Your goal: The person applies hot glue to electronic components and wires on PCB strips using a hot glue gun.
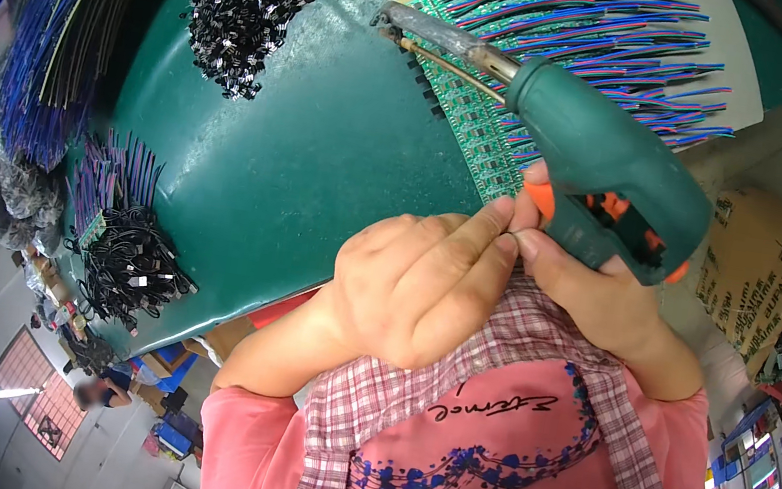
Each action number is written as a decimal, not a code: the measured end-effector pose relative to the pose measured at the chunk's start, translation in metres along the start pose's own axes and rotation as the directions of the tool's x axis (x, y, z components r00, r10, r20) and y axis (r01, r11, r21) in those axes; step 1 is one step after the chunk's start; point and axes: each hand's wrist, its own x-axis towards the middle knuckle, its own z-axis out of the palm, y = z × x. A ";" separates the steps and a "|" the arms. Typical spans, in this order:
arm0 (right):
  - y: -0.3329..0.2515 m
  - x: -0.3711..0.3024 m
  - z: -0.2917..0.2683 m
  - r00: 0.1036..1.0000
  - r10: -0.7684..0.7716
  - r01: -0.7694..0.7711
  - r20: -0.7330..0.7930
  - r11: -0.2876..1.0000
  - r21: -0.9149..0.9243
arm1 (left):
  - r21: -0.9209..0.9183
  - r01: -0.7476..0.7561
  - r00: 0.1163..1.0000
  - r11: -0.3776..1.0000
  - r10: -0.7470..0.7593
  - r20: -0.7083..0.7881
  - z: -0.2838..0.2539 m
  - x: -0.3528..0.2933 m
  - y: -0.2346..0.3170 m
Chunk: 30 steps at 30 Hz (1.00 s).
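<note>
My right hand (595, 300) grips a green soldering gun (609, 141) with an orange trigger. Its metal barrel and thin feed tube point to the upper left, over the edge of the green circuit boards (486, 148). Close to my body, my left hand (410, 283) is closed, its fingertips pinched together against my right thumb. Whatever lies between those fingertips is hidden or too small to name. Rows of blue, red and black wires (602, 48) run from the boards toward the right.
Small black connectors (255, 2) are heaped at the back of the green tabletop (324, 154). Wired board strips (49, 62) and coiled black cables (136, 262) line the left edge. A cardboard box (755, 279) stands at the right. Another person (101, 390) is far off at lower left.
</note>
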 end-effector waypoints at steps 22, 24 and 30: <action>-0.001 -0.004 -0.013 0.988 0.121 -0.115 0.091 0.990 -0.077 | -0.311 0.945 0.124 -0.103 -0.765 0.632 -0.026 0.032 -0.020; 0.024 -0.015 -0.031 0.969 -0.165 0.216 0.184 0.927 -0.306 | -0.302 0.953 0.152 -0.034 -0.806 0.572 -0.019 0.025 -0.035; 0.035 -0.049 -0.052 0.978 0.180 -0.149 0.108 0.957 -0.251 | -0.272 0.961 0.120 -0.055 -0.802 0.585 -0.008 0.028 -0.046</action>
